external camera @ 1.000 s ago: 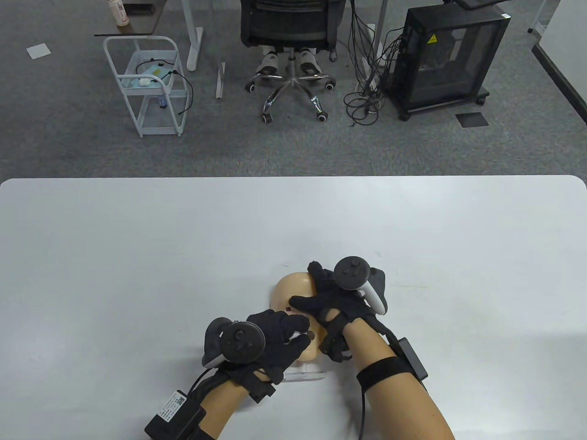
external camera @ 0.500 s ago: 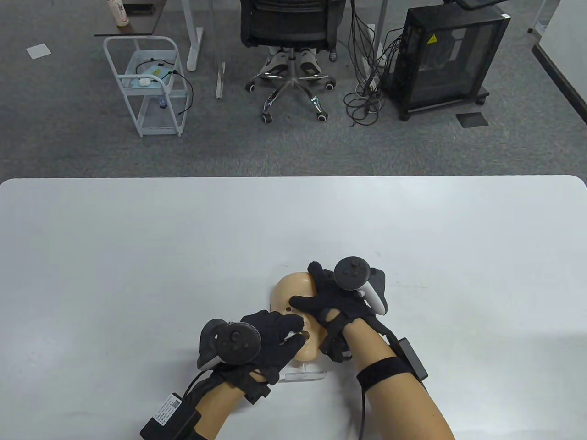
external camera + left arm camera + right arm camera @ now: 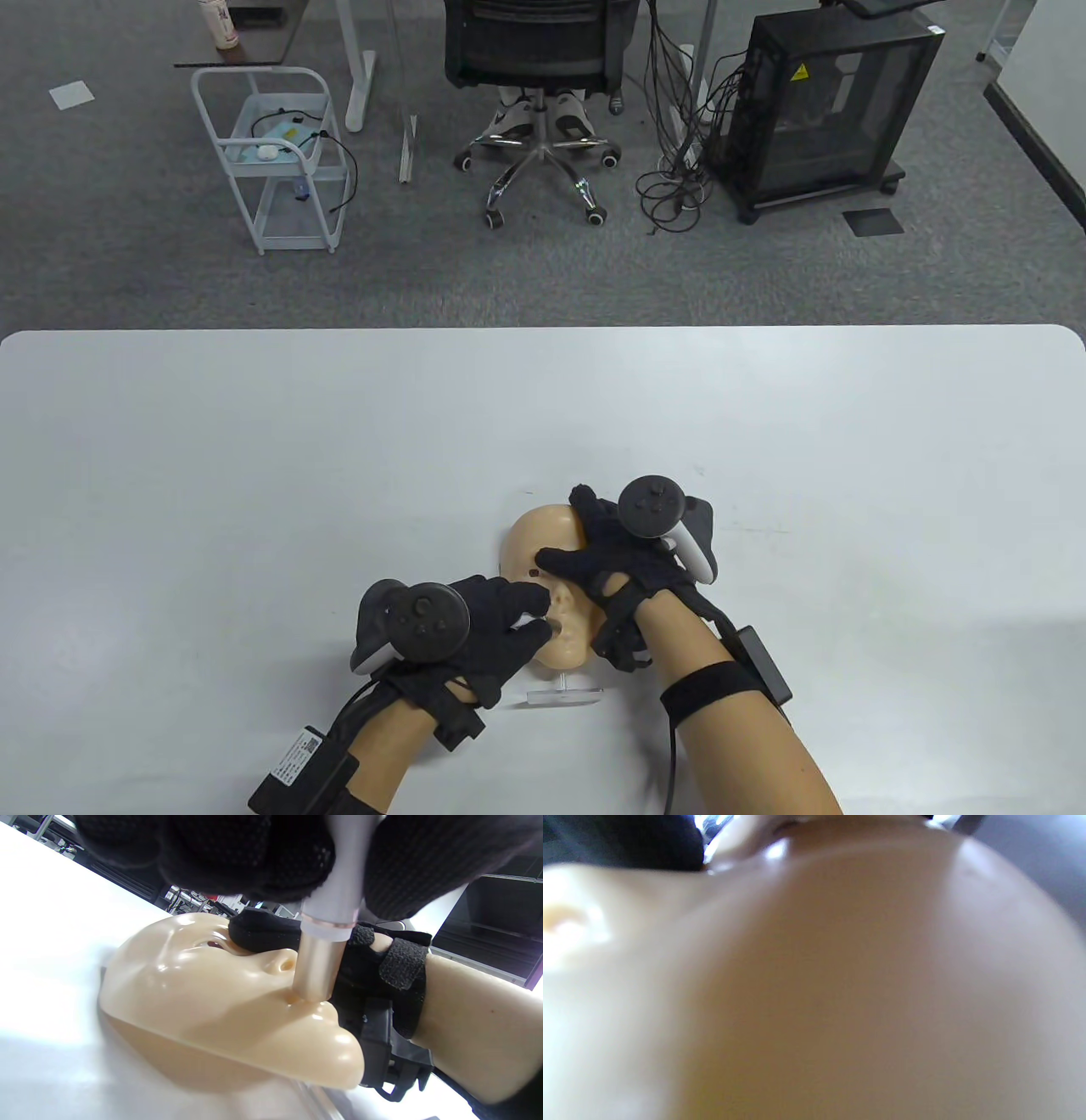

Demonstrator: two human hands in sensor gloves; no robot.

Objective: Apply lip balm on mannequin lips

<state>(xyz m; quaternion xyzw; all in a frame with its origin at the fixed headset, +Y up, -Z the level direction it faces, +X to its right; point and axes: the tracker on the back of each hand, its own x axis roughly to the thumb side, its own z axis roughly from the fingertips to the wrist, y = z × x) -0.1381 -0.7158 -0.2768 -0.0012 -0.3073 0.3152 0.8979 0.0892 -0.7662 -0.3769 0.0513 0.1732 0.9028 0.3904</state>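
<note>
- The mannequin head (image 3: 556, 586) lies face-up on the white counter (image 3: 254, 475), near the front edge and a little right of centre, with its crown pointing away from the person and its chin towards them.
- A clear stand (image 3: 564, 696) shows at the chin end of the head, resting on the counter.
- The left hand (image 3: 488, 632) comes in from the lower left, and its fingers (image 3: 237, 857) are curled round the lip balm (image 3: 324, 942), pinching the white upper part of the tube between fingers and thumb.
- In the left wrist view the tube's metallic lower section stands roughly upright, and its tip touches the mannequin's mouth, just below the nose and above the chin.
- The right hand (image 3: 615, 560) rests on the far right side of the head, its fingers spread and bent over the forehead and temple, gripping the head; one fingertip lies beside the eye.
- The right wrist view is filled by the blurred, skin-coloured surface of the head (image 3: 840, 993), with a dark glove patch in the upper left corner.
- A tracker (image 3: 420, 624) sits on the back of the left hand, and another tracker (image 3: 657, 518) on the back of the right.
- Beyond the counter, on the grey carpet, stand an office chair (image 3: 539, 51), a white wire cart (image 3: 271, 157) and a black cabinet (image 3: 819, 110) with cables beside it.
</note>
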